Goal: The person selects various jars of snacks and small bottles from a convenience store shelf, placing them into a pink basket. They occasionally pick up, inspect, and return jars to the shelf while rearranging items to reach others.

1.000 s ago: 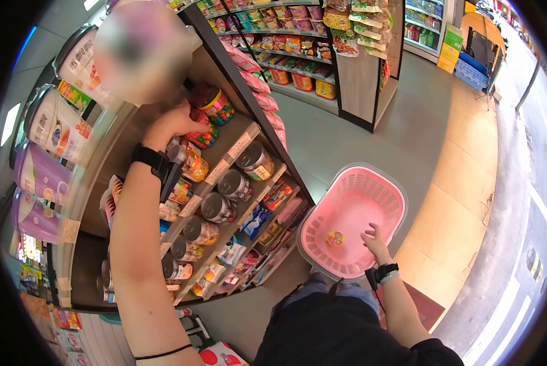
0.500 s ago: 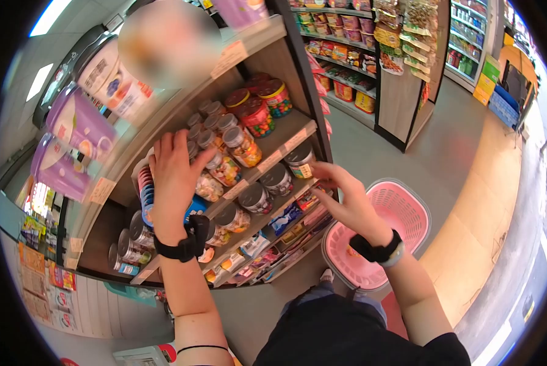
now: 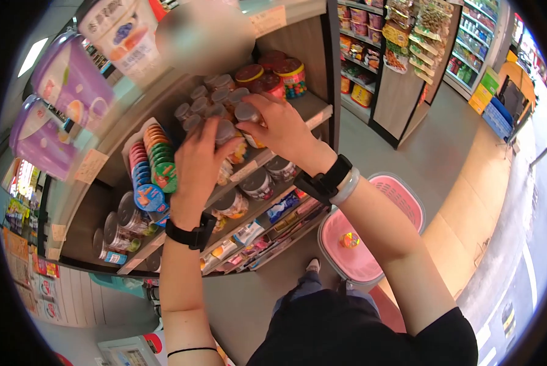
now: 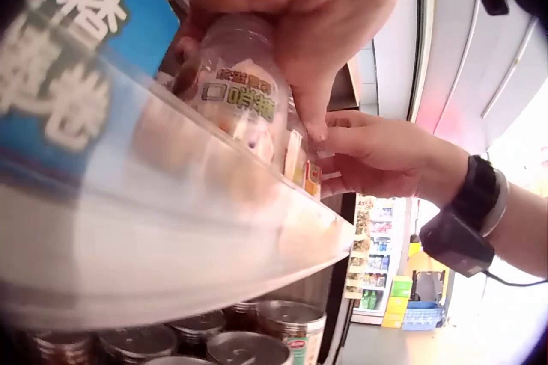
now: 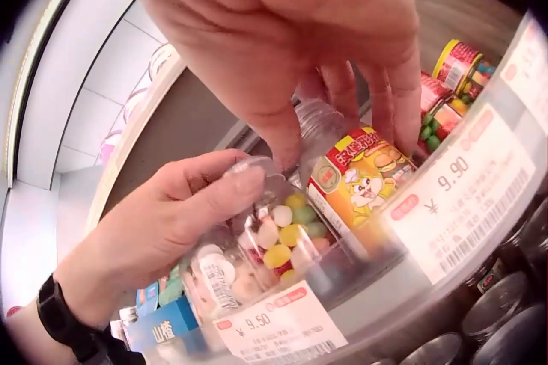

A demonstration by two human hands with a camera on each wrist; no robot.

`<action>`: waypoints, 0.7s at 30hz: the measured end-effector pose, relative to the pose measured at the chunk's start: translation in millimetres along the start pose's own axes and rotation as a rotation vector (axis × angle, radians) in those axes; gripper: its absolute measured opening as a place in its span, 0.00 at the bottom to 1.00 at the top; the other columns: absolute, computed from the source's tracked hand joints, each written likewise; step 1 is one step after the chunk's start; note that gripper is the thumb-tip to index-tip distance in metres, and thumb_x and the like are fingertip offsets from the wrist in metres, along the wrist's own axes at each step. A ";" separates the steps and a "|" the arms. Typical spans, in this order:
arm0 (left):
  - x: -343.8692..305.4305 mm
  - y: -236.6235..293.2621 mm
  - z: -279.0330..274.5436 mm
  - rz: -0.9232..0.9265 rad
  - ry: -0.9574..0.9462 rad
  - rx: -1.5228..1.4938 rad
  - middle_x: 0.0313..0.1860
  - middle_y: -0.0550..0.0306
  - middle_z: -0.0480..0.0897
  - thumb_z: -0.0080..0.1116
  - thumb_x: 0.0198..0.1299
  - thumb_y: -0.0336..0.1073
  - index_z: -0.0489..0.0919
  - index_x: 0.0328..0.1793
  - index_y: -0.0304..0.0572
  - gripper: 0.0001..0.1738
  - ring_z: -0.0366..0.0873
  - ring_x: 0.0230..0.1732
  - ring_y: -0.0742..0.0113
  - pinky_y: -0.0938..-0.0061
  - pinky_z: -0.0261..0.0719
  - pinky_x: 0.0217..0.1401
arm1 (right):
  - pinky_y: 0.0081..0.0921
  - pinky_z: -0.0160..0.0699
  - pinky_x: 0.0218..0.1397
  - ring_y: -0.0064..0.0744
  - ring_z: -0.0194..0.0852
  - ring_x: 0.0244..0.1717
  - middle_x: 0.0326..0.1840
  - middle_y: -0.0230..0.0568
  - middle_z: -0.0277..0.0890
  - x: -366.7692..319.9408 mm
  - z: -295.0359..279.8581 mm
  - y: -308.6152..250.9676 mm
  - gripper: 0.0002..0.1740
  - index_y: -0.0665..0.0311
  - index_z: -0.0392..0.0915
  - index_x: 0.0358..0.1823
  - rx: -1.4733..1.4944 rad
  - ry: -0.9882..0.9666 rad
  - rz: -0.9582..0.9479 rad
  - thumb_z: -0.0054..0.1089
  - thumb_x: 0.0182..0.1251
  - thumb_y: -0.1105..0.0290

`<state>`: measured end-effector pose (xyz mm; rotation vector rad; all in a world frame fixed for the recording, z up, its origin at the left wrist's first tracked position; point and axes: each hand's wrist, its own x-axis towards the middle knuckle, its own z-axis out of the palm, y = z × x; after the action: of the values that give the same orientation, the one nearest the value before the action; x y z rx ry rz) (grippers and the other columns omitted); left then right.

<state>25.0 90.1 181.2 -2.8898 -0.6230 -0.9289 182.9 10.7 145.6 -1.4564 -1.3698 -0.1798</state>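
Observation:
My left hand [image 3: 194,165] is at the front row of small clear jars on the shelf. In the right wrist view, its thumb and fingers pinch the lid of a jar of coloured candies [image 5: 287,232]. Beside it, my right hand [image 3: 289,134] reaches down over a jar with a cartoon burger label [image 5: 364,177], thumb and fingers around its top. Both jars stand behind the clear shelf lip with price tags [image 5: 278,331]. A whistle-candy jar [image 4: 235,100] sits right under my left palm in the left wrist view.
Red jars with yellow lids [image 3: 290,76] stand at the right. Stacked round packs [image 3: 151,195] lie left of my left hand. Larger dark-lidded jars [image 3: 256,183] fill the shelf below. A pink basket [image 3: 331,232] holding a small colourful round item [image 3: 350,240] is on the floor.
My left hand has come back from the red jars to the small clear jars. The right hand has moved from over the basket up to the shelf, and the head view has shifted.

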 end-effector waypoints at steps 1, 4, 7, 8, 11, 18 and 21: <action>-1.0 -4.5 1.8 -0.011 0.032 -0.028 0.42 0.45 0.79 0.64 0.52 0.49 0.74 0.52 0.39 0.27 0.78 0.39 0.44 0.59 0.76 0.39 | 0.33 0.76 0.35 0.44 0.78 0.30 0.39 0.47 0.76 -1.4 -4.6 -2.5 0.24 0.68 0.72 0.52 0.046 0.064 -0.013 0.67 0.54 0.68; -2.3 -5.5 -1.5 0.042 0.163 -0.063 0.44 0.43 0.78 0.66 0.53 0.40 0.74 0.53 0.38 0.24 0.77 0.42 0.45 0.60 0.75 0.41 | 0.25 0.77 0.34 0.31 0.78 0.31 0.41 0.44 0.77 -17.2 -43.3 -14.6 0.24 0.68 0.73 0.53 0.092 0.184 -0.015 0.68 0.54 0.69; -4.3 15.8 -26.6 0.037 0.192 -0.084 0.45 0.47 0.80 0.63 0.55 0.32 0.74 0.56 0.38 0.22 0.79 0.43 0.61 0.70 0.75 0.46 | 0.26 0.77 0.45 0.28 0.76 0.42 0.46 0.39 0.78 -61.5 -106.0 -10.4 0.24 0.65 0.76 0.52 0.384 0.124 0.276 0.68 0.54 0.64; -5.6 27.8 -33.7 0.050 0.218 -0.087 0.44 0.48 0.81 0.61 0.55 0.29 0.74 0.57 0.37 0.22 0.79 0.45 0.66 0.72 0.75 0.48 | 0.24 0.77 0.46 0.24 0.74 0.43 0.47 0.36 0.78 -80.4 -126.3 -0.1 0.24 0.64 0.76 0.52 0.340 0.127 0.293 0.68 0.55 0.63; -14.0 67.3 -32.6 0.009 0.054 -0.312 0.47 0.49 0.79 0.62 0.53 0.28 0.74 0.57 0.36 0.23 0.77 0.48 0.63 0.71 0.74 0.52 | 0.24 0.76 0.46 0.26 0.73 0.43 0.46 0.36 0.78 -156.3 -164.3 36.4 0.22 0.62 0.76 0.51 0.186 0.211 0.618 0.68 0.55 0.63; -70.1 170.4 162.2 0.230 -0.431 -0.663 0.38 0.45 0.75 0.68 0.49 0.41 0.72 0.45 0.37 0.23 0.73 0.40 0.47 0.60 0.72 0.40 | 0.27 0.77 0.37 0.34 0.80 0.34 0.28 0.44 0.78 -352.2 -138.5 104.2 0.16 0.69 0.76 0.41 -0.200 0.295 1.045 0.65 0.49 0.73; -111.8 198.6 256.8 0.207 -0.555 -0.594 0.35 0.44 0.76 0.68 0.48 0.41 0.70 0.41 0.38 0.22 0.73 0.41 0.45 0.57 0.72 0.40 | 0.36 0.78 0.41 0.47 0.79 0.38 0.33 0.49 0.78 -404.1 -113.0 105.4 0.15 0.66 0.76 0.40 -0.272 0.172 1.189 0.63 0.48 0.73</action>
<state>160.6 -91.5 -76.8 -3.6826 -0.0351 -0.3010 193.4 -300.1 -155.2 -2.1839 -0.1875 0.2849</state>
